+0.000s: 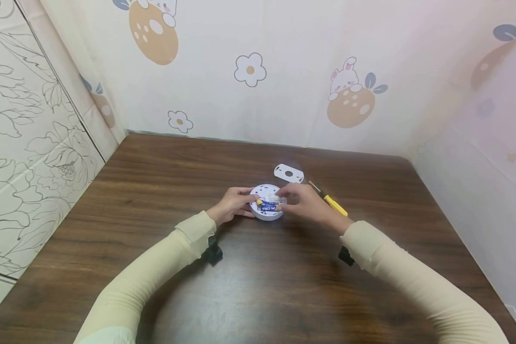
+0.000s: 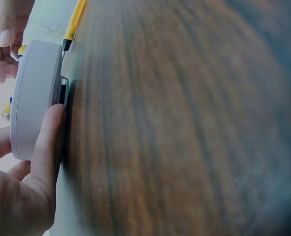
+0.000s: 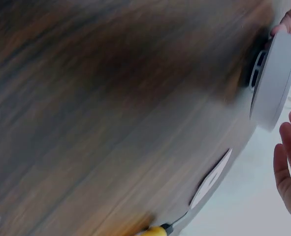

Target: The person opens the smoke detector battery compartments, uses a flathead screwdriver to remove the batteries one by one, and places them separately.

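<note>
A round white smoke detector (image 1: pixel 265 217) is tilted up above the table, its open back facing me. Blue batteries (image 1: pixel 267 208) with yellow ends sit in it, "CELL" legible on one. My left hand (image 1: pixel 234 204) grips its left side, with the thumb on the face and fingers behind, as the left wrist view (image 2: pixel 22 196) shows. At the right edge is my right hand (image 1: pixel 305 200), thumb and index finger spread near the battery ends. In the right wrist view, its other fingers (image 3: pixel 289 152) stand extended, apart from the casing.
Behind the detector lies a white mounting plate (image 1: pixel 288 173) with a hole in its middle. A screwdriver (image 1: pixel 335 205) with a yellow handle rests to the right, by my right hand. The brown wooden table (image 1: pixel 176 162) meets a patterned curtain (image 1: pixel 292 71) at the back.
</note>
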Motion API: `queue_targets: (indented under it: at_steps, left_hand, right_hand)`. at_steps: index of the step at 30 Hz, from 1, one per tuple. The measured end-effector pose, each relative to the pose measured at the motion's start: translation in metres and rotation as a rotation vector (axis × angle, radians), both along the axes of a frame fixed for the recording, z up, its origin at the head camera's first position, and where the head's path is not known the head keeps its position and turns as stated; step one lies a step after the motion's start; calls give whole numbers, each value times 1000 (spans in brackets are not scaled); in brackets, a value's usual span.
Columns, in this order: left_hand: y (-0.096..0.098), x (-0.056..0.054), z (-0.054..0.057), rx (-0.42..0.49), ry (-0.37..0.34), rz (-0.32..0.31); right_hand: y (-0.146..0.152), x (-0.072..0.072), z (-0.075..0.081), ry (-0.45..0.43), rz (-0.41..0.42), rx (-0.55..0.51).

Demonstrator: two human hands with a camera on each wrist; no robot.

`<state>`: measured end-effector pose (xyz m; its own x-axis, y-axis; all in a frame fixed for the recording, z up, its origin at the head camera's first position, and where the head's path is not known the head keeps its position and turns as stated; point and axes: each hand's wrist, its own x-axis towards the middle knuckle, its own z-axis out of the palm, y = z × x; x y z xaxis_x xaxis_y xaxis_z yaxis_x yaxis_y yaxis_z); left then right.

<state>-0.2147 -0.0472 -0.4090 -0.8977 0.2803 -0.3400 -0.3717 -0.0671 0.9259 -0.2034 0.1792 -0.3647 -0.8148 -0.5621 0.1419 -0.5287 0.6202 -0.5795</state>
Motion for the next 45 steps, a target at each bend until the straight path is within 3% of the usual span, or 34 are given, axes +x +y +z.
queue_targets:
  at_steps: [11,18,32,45]
  left_hand:
    - [-1,0,1,-24,-11,-8]
    - [-1,0,1,-10,-8,-4]
    - [-2,0,2,-18,-19,-6]
    - [-1,-1,2,-20,-27,-4]
  right_hand:
    - [-15,2,-8,100,92,54]
    - [-17,1,-8,105,111,63]
    - [-14,1,-9,76,95,51]
    - [-6,-4,-7,68,21,-17]
